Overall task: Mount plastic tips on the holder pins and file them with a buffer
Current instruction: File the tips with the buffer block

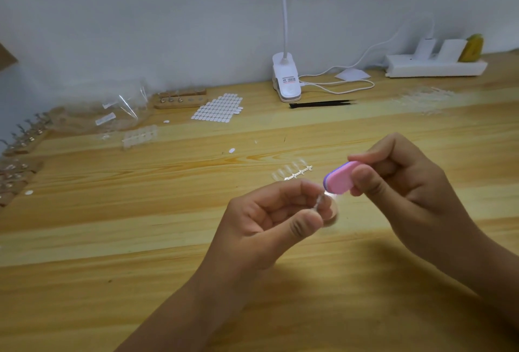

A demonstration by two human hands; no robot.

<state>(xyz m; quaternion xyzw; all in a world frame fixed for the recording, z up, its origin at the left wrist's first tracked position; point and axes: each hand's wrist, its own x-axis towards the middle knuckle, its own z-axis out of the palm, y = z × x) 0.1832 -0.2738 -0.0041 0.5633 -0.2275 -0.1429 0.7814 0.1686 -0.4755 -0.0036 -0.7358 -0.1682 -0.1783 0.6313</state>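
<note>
Both hands work close together over the near middle of the wooden table [140, 225]. The left hand [275, 214] is curled, thumb and fingertips pinching a small holder pin [331, 215], so the clear plastic tip [321, 199] on top points up and right toward the tool. It is blurred, so I cannot tell how firmly the tip sits on the pin. The right hand [407, 183] grips the buffer [339, 178] between thumb and forefinger at its far end. That leaves the near rounded end free, and it touches the tip. To me this looks like the filing step, with the piece lifted off the table so the hands can angle it freely.

The buffer is a soft-looking pink block with rounded corners and a purple layer along one edge. The tip is thin, glossy and see-through.

Just beyond the hands lies a strip of clear tips [292, 169], handy for the next one. Farther back left are a sheet of white oval tabs [217, 110] and a wooden holder block [181, 99]. A white clip lamp [286, 81] stands by the wall, with black tweezers [323, 104] beside it.
</note>
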